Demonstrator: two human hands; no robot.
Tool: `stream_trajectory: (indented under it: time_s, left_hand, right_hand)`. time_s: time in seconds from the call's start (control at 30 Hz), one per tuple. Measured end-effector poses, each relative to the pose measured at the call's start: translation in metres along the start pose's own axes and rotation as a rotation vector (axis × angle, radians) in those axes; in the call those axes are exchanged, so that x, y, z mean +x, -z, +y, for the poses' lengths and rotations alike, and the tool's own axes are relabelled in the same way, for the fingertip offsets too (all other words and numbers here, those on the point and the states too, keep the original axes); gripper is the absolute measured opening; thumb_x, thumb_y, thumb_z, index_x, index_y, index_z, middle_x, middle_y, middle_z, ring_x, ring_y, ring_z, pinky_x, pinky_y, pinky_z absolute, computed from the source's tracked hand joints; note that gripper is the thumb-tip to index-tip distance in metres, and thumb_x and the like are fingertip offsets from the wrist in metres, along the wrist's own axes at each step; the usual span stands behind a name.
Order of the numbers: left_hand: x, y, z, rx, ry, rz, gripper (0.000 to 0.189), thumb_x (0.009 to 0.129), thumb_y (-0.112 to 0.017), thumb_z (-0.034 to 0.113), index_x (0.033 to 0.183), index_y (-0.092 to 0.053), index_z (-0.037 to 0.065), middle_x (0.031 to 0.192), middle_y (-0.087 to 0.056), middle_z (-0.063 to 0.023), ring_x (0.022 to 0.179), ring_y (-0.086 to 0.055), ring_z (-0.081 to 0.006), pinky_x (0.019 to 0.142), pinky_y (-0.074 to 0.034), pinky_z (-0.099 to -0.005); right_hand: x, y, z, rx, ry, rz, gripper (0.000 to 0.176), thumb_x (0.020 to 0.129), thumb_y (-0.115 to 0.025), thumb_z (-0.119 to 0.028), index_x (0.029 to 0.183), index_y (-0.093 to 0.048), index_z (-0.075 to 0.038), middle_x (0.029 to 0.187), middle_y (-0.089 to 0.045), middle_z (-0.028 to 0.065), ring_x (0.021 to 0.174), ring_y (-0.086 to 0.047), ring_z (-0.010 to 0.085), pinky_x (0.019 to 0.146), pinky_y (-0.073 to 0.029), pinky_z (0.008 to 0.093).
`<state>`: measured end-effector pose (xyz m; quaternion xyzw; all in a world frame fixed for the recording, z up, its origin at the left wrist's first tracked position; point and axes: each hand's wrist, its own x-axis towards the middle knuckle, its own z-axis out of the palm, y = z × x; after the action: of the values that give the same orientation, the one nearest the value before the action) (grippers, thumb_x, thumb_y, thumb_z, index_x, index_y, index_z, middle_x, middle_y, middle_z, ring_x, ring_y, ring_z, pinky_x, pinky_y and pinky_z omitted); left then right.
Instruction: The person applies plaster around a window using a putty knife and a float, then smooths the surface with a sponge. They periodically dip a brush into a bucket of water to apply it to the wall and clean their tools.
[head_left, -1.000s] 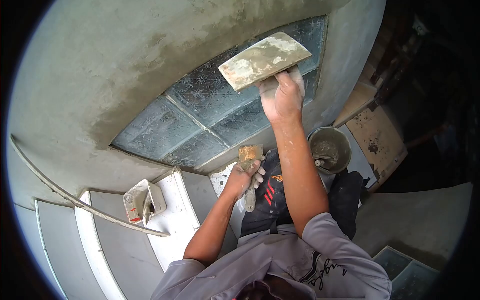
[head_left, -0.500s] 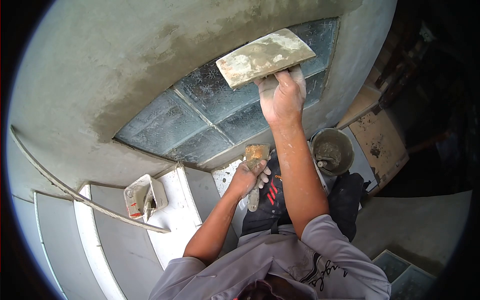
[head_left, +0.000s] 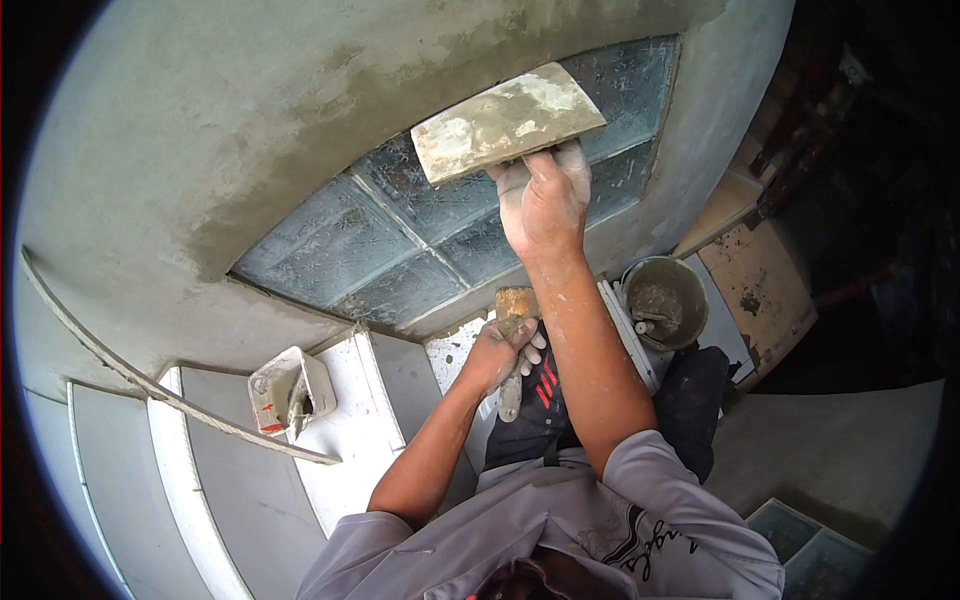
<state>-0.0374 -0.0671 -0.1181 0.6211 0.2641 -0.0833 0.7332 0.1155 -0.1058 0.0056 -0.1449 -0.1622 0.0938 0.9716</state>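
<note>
My right hand (head_left: 545,205) is raised and closed on a plastering float (head_left: 508,122), gripping it from behind its lower edge. The float's rectangular face is smeared with grey and white plaster. It overlaps the top border of a glass-block window (head_left: 325,245), where damp grey plaster (head_left: 250,195) covers the curved wall. Lower down, near my knee, my left hand (head_left: 497,357) is wrapped round the handle of a putty knife (head_left: 516,302). The knife's stained blade points up towards the window. Pale plaster coats the fingers of both hands.
A bucket (head_left: 695,290) with grey mix and a light-handled tool stands right of my knee. Left, a cut white container (head_left: 322,385) holding a tool rests on the pale steps (head_left: 250,460). A long curved strip (head_left: 180,403) crosses them. A splattered board (head_left: 765,285) lies at right.
My right hand and the float have shifted a little to the left along the window's top. My left hand with the putty knife has stayed nearly in place.
</note>
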Motion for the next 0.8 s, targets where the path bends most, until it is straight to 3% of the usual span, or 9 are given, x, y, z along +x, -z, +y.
stream_trajectory:
  time_s: [0.1, 0.3, 0.5, 0.6, 0.7, 0.8]
  left_hand:
    - [0.001, 0.002, -0.001, 0.006, -0.005, -0.044, 0.028, 0.104, -0.058, 0.028, 0.099, -0.063, 0.001, 0.080, -0.066, -0.0065, 0.061, -0.060, -0.0126, 0.052, -0.049, -0.0263]
    - [0.003, -0.001, -0.007, 0.073, -0.081, 0.014, 0.020, 0.104, -0.054, 0.016, 0.098, -0.064, 0.000, 0.077, -0.066, -0.0054, 0.059, -0.058, -0.0132, 0.051, -0.047, -0.0273]
    - [-0.008, -0.011, 0.002, 0.100, -0.121, 0.132, 0.021, 0.097, -0.055, 0.006, 0.111, -0.064, -0.007, 0.097, -0.072, -0.0119, 0.080, -0.065, -0.0168, 0.073, -0.053, -0.0315]
    - [0.005, 0.006, -0.022, 0.145, -0.196, 0.037, 0.031, 0.098, -0.062, 0.017, 0.117, -0.063, -0.007, 0.118, -0.066, -0.0166, 0.098, -0.062, -0.0190, 0.080, -0.052, -0.0299]
    - [0.008, 0.011, -0.024, 0.274, -0.175, 0.079, 0.026, 0.098, -0.061, 0.017, 0.112, -0.065, -0.005, 0.108, -0.068, -0.0141, 0.088, -0.063, -0.0169, 0.071, -0.053, -0.0302]
    - [-0.003, 0.007, -0.004, 0.072, -0.005, 0.016, 0.028, 0.102, -0.060, 0.023, 0.094, -0.067, -0.002, 0.084, -0.070, -0.0098, 0.065, -0.062, -0.0143, 0.059, -0.051, -0.0290]
  right_hand:
    - [-0.002, -0.001, 0.004, -0.001, -0.009, -0.029, 0.040, 0.093, -0.052, 0.005, 0.131, -0.050, -0.008, 0.127, -0.057, 0.0089, 0.114, -0.058, 0.0220, 0.099, -0.049, 0.0445]
    - [-0.014, -0.007, 0.019, 0.022, -0.049, -0.061, 0.035, 0.095, -0.052, 0.004, 0.129, -0.051, -0.006, 0.126, -0.058, 0.0102, 0.117, -0.059, 0.0228, 0.101, -0.051, 0.0447]
    - [-0.024, -0.012, 0.034, 0.052, -0.146, -0.037, 0.033, 0.094, -0.052, 0.006, 0.127, -0.053, -0.001, 0.125, -0.059, 0.0116, 0.114, -0.061, 0.0235, 0.098, -0.054, 0.0434]
    - [-0.039, -0.015, 0.044, 0.006, -0.202, -0.062, 0.030, 0.095, -0.052, 0.006, 0.125, -0.053, 0.001, 0.123, -0.060, 0.0127, 0.111, -0.063, 0.0227, 0.097, -0.055, 0.0418]
    - [-0.046, -0.009, 0.034, -0.036, -0.234, -0.037, 0.026, 0.094, -0.050, 0.008, 0.120, -0.054, 0.005, 0.120, -0.059, 0.0123, 0.109, -0.063, 0.0197, 0.092, -0.058, 0.0336]
    - [-0.025, 0.006, 0.012, -0.066, -0.058, 0.018, 0.023, 0.096, -0.051, 0.004, 0.119, -0.056, 0.003, 0.118, -0.061, 0.0114, 0.107, -0.064, 0.0213, 0.093, -0.056, 0.0360]
